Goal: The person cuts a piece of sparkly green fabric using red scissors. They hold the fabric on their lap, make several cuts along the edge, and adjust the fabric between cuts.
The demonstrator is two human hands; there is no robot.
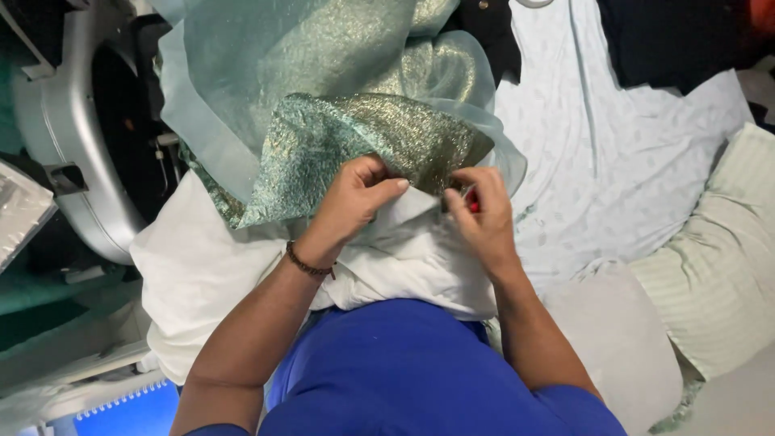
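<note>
A shiny green and gold brocade fabric [355,141] with a sheer pale green layer [242,73] is draped over a white pillow [202,274] on my lap. My left hand [355,198] pinches the lower edge of the brocade, and a beaded bracelet [307,262] circles that wrist. My right hand [480,214] grips the same edge a little to the right and holds a small red tool [472,202], mostly hidden by the fingers. White cloth lies bunched beneath both hands.
A pale blue patterned bedsheet [613,153] spreads to the right, with a striped pillow [726,258] and a grey cushion [622,339] beside it. Dark clothes [670,40] lie at the top right. A silver machine [73,153] stands at the left, and a blue spiral notebook [129,412] lies lower left.
</note>
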